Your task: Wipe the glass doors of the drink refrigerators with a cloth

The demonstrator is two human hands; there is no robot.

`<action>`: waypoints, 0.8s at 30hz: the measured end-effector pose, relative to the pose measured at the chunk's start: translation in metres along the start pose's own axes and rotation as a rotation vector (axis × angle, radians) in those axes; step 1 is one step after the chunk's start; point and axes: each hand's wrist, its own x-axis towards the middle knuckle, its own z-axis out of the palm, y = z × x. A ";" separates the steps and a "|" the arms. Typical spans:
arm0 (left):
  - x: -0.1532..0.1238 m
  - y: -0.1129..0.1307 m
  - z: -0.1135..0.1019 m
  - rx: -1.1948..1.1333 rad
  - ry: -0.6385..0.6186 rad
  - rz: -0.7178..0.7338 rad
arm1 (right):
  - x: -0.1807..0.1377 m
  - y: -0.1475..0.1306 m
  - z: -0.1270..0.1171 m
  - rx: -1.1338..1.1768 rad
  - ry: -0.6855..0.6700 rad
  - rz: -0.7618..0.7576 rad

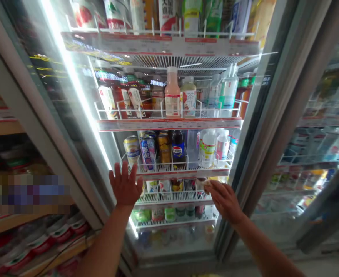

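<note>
My left hand is raised with its fingers spread, in front of the lower left shelves of a lit drinks fridge. Just above its fingertips stand a pale can and a blue-purple can. My right hand reaches in from the right, fingers stretched loosely leftward near the lower right shelves. No held object can be made out in it; its fingertips overlap a pale spot. Along the shelf above are a gold can, a dark cola bottle and white bottles.
A pink bottle and a tea bottle stand on a wire shelf higher up. The fridge's metal frame runs down the right side. Packed goods fill a wooden shelf at left. Reflections cross the upper fridge area.
</note>
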 end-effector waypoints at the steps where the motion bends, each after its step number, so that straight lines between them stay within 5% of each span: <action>1: -0.002 -0.001 0.001 -0.003 -0.004 -0.007 | -0.001 0.004 -0.002 -0.004 -0.001 0.011; 6: -0.012 -0.008 0.008 -0.024 -0.040 -0.091 | 0.005 0.035 -0.005 -0.086 0.126 0.176; 13: -0.015 -0.009 0.009 -0.090 -0.096 -0.172 | -0.010 0.004 -0.002 -0.022 0.011 0.078; 20: -0.015 -0.010 0.011 -0.095 -0.054 -0.134 | 0.017 0.025 -0.002 -0.084 0.132 0.184; 24: -0.015 -0.011 0.011 -0.086 -0.056 -0.115 | 0.015 -0.003 0.004 -0.022 0.045 0.057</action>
